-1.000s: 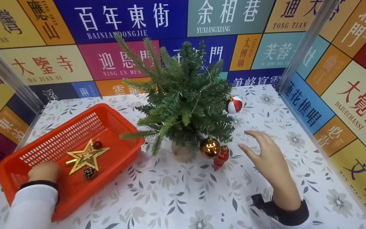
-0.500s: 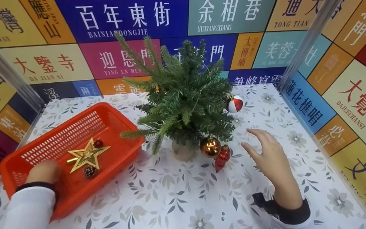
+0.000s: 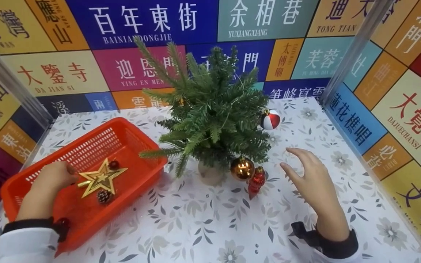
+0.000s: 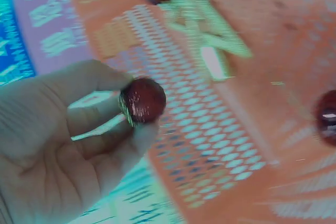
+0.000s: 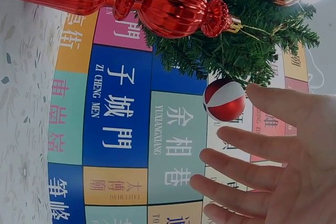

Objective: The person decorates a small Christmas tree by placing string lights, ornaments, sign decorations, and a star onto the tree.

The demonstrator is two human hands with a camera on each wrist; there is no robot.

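Observation:
My left hand [image 3: 51, 179] is over the far-left side of the red basket [image 3: 137, 186]. In the left wrist view its thumb and fingers pinch a small dark red ball ornament [image 4: 144, 100]. Beside it in the basket lie a gold star [image 3: 102, 178], a pine cone [image 3: 104, 197] and another dark red ball [image 3: 113, 165]. One more dark red ball [image 3: 63, 223] lies close to my left wrist. My right hand [image 3: 311, 180] holds nothing, fingers spread, to the right of the small green Christmas tree [image 3: 214, 109], apart from it.
On the tree's right side hang a red and white ball [image 3: 270, 119], a bronze-gold ball [image 3: 242, 168] and a long red ornament [image 3: 257, 182]. The tree stands on a pale base [image 3: 210, 174] on a floral tablecloth [image 3: 181, 226]. Colourful printed panels [image 3: 152, 22] enclose the table.
My left hand has risen from low inside the basket and moved forward, uncovering a red ball near the wrist. The right hand stays almost where it was.

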